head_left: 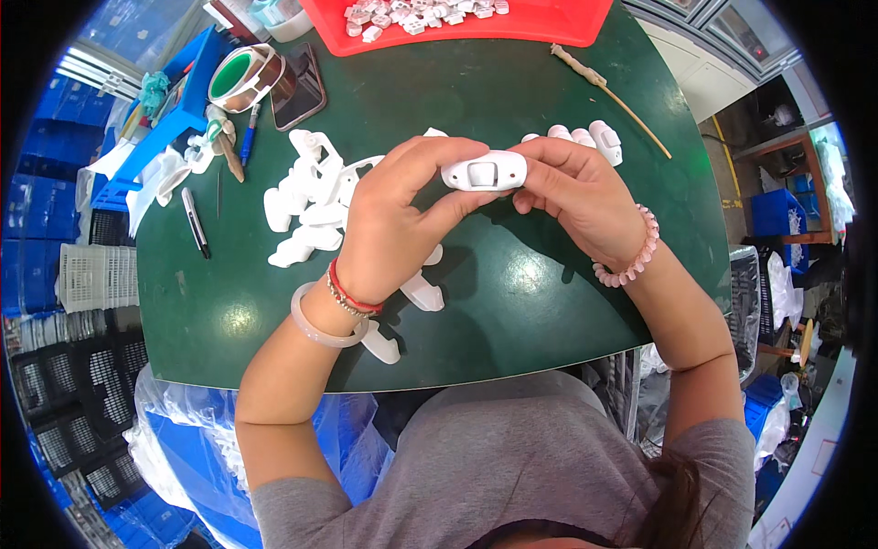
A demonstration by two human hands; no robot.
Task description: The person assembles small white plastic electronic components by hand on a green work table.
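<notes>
Between my two hands, above the green table [540, 316], is a small white oval plastic housing [501, 166] with a rectangular opening in its middle and a small dark hole near the right end. My left hand [402, 197] pinches its left end between thumb and fingers. At the other end, the thumb and fingers of my right hand [585, 188] close on it. A loose pile of white plastic parts [315, 197] lies left of my left hand, and a few more, such as a white curved piece [380, 342], lie below it. Several rounded white pieces [604, 139] stand beyond my right hand.
A red bin [457, 37] of small white parts sits at the far edge. At the left are a tape roll [240, 75], a phone [299, 87], a blue pen [249, 142], a white pen [195, 222] and a blue holder [169, 123]. A thin stick [631, 112] lies far right.
</notes>
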